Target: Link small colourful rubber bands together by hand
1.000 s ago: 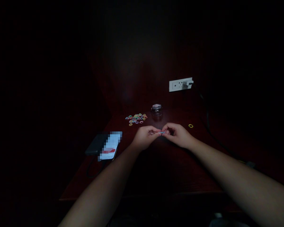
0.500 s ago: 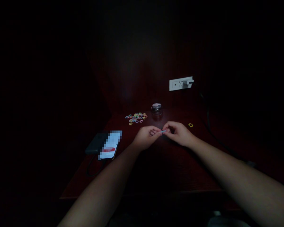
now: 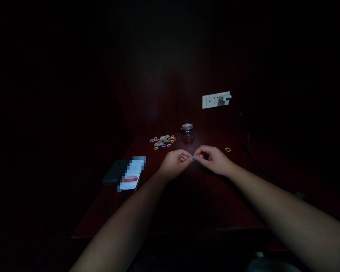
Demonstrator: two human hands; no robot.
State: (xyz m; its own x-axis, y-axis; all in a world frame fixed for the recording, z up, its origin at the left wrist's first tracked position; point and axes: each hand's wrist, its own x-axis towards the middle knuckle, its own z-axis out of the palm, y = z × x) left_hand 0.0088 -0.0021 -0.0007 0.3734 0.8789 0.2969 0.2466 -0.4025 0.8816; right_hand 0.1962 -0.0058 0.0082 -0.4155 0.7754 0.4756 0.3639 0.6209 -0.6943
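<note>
Between the fingertips of both hands is a small light-blue elastic band (image 3: 193, 157), held just above the dark red table (image 3: 204, 204). My left hand (image 3: 176, 163) pinches its left end; my right hand (image 3: 213, 160) pinches the right end. The band looks narrow and drawn out, and the fingers partly cover it. A loose pile of colourful small bands (image 3: 163, 141) lies beyond my left hand. To the right of my right hand rests a yellow band (image 3: 228, 149) by itself.
Behind the hands stands a small clear jar (image 3: 187, 130) with a lid. A lit phone (image 3: 132, 173) lies at the left beside a dark flat box (image 3: 115, 172), with a cable near them. A white wall socket (image 3: 216, 100) holds a plug; a dark cable (image 3: 249, 141) runs down at the right.
The blue band looks slightly narrower between the fingertips than before. Both hands keep nearly the same place and grip; the other things have not moved.
</note>
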